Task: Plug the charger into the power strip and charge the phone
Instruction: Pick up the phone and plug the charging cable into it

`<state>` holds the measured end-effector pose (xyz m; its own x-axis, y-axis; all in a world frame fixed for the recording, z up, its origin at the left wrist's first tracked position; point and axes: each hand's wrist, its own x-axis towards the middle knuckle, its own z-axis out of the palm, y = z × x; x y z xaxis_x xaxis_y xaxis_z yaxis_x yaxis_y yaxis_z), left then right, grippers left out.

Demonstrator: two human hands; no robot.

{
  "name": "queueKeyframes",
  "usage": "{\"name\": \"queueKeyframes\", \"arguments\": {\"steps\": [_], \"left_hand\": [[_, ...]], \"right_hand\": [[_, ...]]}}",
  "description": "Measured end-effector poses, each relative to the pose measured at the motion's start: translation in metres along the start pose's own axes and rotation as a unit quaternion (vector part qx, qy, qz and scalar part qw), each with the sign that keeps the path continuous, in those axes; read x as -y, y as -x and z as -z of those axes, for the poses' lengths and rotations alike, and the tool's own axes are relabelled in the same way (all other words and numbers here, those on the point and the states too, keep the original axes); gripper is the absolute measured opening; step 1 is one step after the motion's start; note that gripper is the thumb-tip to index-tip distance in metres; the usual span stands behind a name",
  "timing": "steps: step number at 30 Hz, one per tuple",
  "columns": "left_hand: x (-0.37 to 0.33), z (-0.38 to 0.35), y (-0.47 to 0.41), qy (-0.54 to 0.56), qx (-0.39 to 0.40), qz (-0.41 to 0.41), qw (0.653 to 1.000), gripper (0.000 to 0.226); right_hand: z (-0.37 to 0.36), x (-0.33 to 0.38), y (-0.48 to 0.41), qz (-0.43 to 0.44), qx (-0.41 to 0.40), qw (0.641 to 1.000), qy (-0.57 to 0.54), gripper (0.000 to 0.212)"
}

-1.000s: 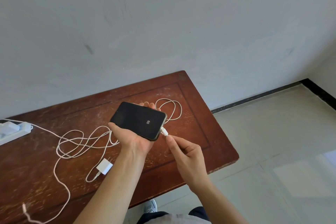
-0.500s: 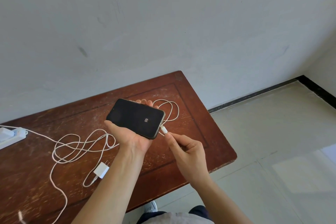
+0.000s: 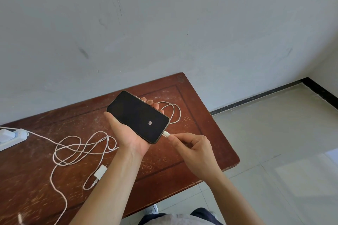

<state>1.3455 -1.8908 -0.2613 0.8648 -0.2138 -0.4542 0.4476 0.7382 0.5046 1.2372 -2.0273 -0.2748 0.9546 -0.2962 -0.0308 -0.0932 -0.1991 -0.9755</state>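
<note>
left hand palm up above the counter, cradling the phone with fingers curled round its far edge; grip clasped on the phone, screen dark save for a small pale mark. right hand pinching the small white plug between thumb and forefinger, right at the phone's lower end, seemingly seated in the port or nearly so; cannot tell how deep.

white cable looping loose across the counter, one coil lying just behind the phone. charger lying flat near the front edge of the counter, prongs bare, well apart from the power strip at the far left edge, which already carries another white block.

judging by this: cable-to-phone step nearly done, charger-to-strip step not yet done.

to finish the step well: keep the plug in line with the phone's long axis, push straight in, no sideways bending; brace the phone firmly in the palm so the push meets resistance; stop at a flush seat. then lay the phone down flat, away from the counter's edge, with slack left in the cable. after that, take the charger by its body, not the cord, and watch for the loops snagging on the way to the strip.
</note>
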Motion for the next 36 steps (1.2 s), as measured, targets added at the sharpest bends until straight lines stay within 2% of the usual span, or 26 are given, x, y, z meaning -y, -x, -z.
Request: {"name": "queueKeyframes", "arguments": {"steps": [2, 11, 15, 20, 26, 32, 36], "left_hand": [[-0.003, 0.000, 0.002, 0.005, 0.032, -0.001, 0.999, 0.090], [0.002, -0.008, 0.006, -0.015, -0.003, -0.006, 1.000, 0.091], [0.002, -0.007, 0.004, -0.023, -0.006, -0.007, 1.000, 0.096], [0.002, -0.007, 0.003, -0.035, 0.000, -0.010, 0.999, 0.095], [0.004, -0.006, -0.002, -0.041, 0.022, 0.005, 0.999, 0.095], [-0.001, -0.005, -0.004, -0.055, 0.042, 0.035, 0.997, 0.094], [-0.003, -0.005, -0.003, -0.071, 0.027, 0.041, 0.996, 0.089]], "right_hand": [[-0.001, -0.002, 0.000, 0.004, -0.013, 1.000, -0.005, 0.017], [-0.011, -0.007, 0.004, 0.016, -0.060, 0.998, -0.027, 0.029], [-0.012, -0.007, 0.004, 0.011, -0.058, 0.998, -0.027, 0.028], [-0.011, -0.002, 0.002, 0.000, -0.055, 0.998, -0.035, 0.016], [-0.007, 0.003, 0.002, -0.018, -0.030, 0.998, -0.043, 0.018], [0.001, 0.006, -0.001, -0.048, 0.042, 0.997, -0.033, 0.020], [0.007, 0.011, -0.004, -0.092, 0.004, 0.990, -0.106, 0.027]]}}
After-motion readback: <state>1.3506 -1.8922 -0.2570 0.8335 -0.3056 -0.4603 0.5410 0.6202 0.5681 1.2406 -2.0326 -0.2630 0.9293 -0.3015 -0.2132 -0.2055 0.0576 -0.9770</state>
